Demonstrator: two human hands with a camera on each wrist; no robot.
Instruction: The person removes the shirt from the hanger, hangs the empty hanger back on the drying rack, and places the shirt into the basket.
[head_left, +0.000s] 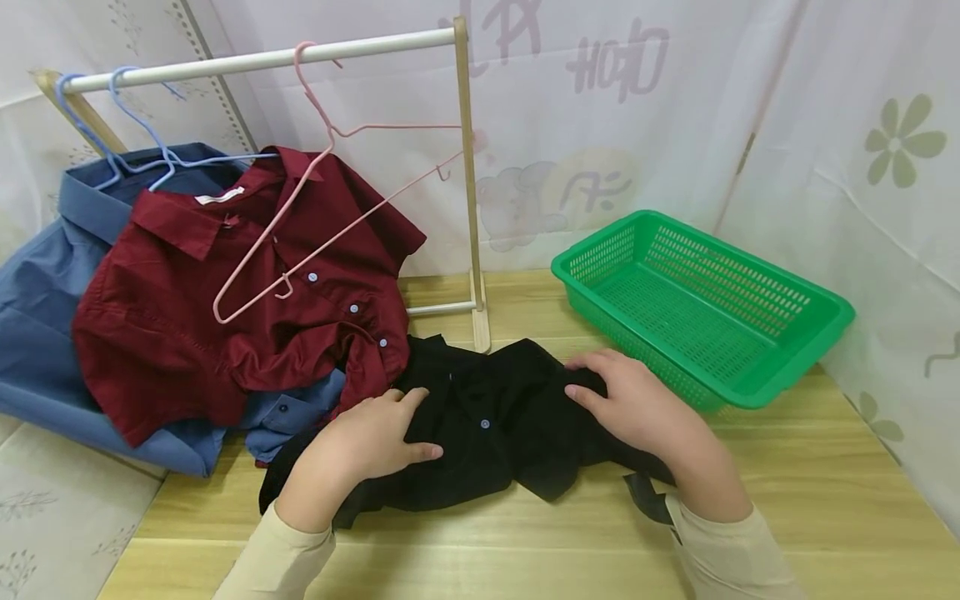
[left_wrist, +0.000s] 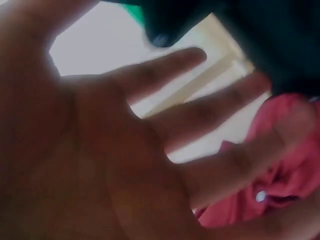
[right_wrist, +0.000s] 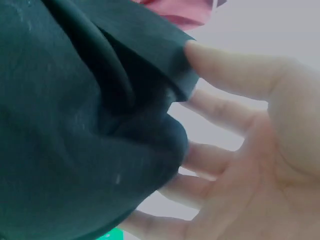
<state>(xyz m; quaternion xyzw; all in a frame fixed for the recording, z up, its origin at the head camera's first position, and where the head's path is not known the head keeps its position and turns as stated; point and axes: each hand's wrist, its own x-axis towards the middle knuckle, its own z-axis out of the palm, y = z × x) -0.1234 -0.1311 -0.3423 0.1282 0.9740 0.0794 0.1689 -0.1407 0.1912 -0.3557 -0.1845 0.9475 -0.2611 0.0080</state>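
Observation:
A black button-up shirt (head_left: 480, 425) lies spread in a crumpled heap across the wooden table. My left hand (head_left: 375, 433) is over its left part, palm down; the left wrist view shows the fingers (left_wrist: 205, 115) spread apart with nothing between them. Over the shirt's right part is my right hand (head_left: 637, 404), thumb and forefinger apart. In the right wrist view, black cloth (right_wrist: 75, 140) hides the fingertips, and the thumb (right_wrist: 230, 70) meets a corner of the cloth. A pink hanger (head_left: 330, 137) hangs on the rack's rail, in front of a dark red shirt (head_left: 300, 225).
The rack's white rail (head_left: 375, 43) joins a wooden post (head_left: 468, 208). Two blue hangers (head_left: 142, 125) hang at its left end, with a blue shirt (head_left: 37, 283) below. A green basket (head_left: 750, 392) stands at the right, close behind my right hand.

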